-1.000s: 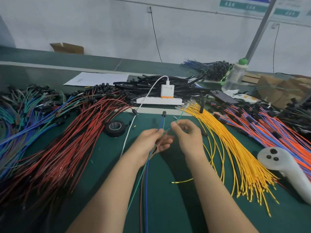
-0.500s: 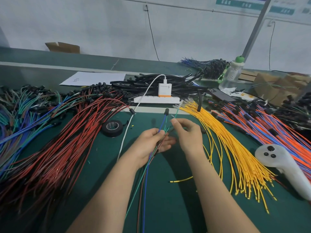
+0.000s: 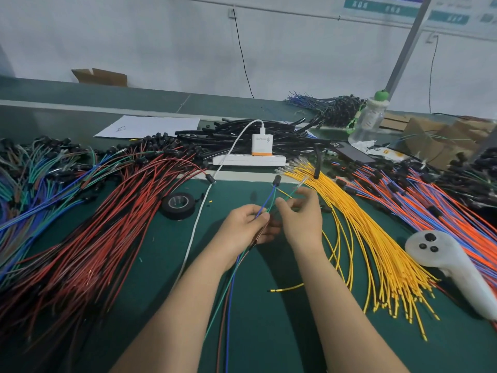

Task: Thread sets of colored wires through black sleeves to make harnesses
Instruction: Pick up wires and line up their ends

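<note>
My left hand (image 3: 246,229) grips a small bundle of blue, green and brown wires (image 3: 228,297) that trails toward me over the green mat. A short black sleeve (image 3: 276,180) sits on the blue and green wires' far ends, above my fingers. My right hand (image 3: 302,216) pinches a thin green wire (image 3: 291,195) whose metal tip points up and right. The two hands are close together at the mat's middle. A single yellow wire (image 3: 286,288) lies loose under my right forearm.
Red wires (image 3: 88,238) heap at left, blue and green ones (image 3: 24,189) at far left, yellow wires (image 3: 376,243) at right, orange and blue ones (image 3: 435,211) beyond. Black tape roll (image 3: 178,205), power strip (image 3: 248,159), black sleeves (image 3: 242,135), white controller (image 3: 454,267), bottle (image 3: 369,118).
My right hand has drawn a little to the right, pulling the green wire's tip apart from the bundle. The black sleeve stands a bit higher above my left hand.
</note>
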### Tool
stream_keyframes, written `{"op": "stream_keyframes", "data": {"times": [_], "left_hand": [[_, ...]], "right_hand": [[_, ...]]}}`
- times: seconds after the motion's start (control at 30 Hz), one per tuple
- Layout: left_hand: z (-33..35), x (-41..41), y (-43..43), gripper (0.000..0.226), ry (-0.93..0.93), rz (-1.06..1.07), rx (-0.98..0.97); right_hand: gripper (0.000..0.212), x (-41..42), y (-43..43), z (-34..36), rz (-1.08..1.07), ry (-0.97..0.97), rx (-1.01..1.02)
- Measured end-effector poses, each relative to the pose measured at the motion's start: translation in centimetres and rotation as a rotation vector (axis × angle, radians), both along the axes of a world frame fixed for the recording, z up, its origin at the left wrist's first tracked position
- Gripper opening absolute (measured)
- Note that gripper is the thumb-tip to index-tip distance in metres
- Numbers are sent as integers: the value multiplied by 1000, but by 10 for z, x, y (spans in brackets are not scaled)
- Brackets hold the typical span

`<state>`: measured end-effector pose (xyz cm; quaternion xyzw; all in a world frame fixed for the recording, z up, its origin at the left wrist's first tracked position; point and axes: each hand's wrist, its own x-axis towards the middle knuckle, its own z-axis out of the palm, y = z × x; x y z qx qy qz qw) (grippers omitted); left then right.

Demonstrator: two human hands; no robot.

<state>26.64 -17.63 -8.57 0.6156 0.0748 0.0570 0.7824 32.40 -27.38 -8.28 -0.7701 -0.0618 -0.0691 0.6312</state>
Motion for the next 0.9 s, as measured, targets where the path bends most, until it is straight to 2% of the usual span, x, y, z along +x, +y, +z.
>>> {"op": "stream_keyframes", "data": {"times": [0.07, 0.1, 0.2, 0.23, 0.4, 0.53, 0.67, 0.8, 0.9], "left_hand": [[0, 0, -1, 14, -3, 7, 3], [-1, 1, -1, 14, -6, 9, 9], [-2, 1, -1, 15, -15, 2, 13], [-2, 1, -1, 15, -16, 0, 11], [-1, 2, -1, 16, -3, 2, 18], [-2, 2, -1, 15, -2, -16, 103], [-4, 2, 1, 10, 2, -8, 111], [-7, 5, 2, 6, 14, 31, 111], [-7, 6, 3, 7, 22, 26, 56]], "right_hand": [[41, -2, -1, -1, -45, -59, -45], [41, -3, -1, -1, -54, -91, -72], [10, -4, 0, 1, -16, -91, -175], [7, -3, 0, 2, 13, -68, -179], [17, 0, -4, 7, 155, 108, 21], [19, 1, -2, 4, 64, 44, -15], [20, -1, 3, 4, 117, -19, -27], [15, -4, 3, 7, 244, 82, 43], [13, -5, 0, 6, 212, 53, 18]]}}
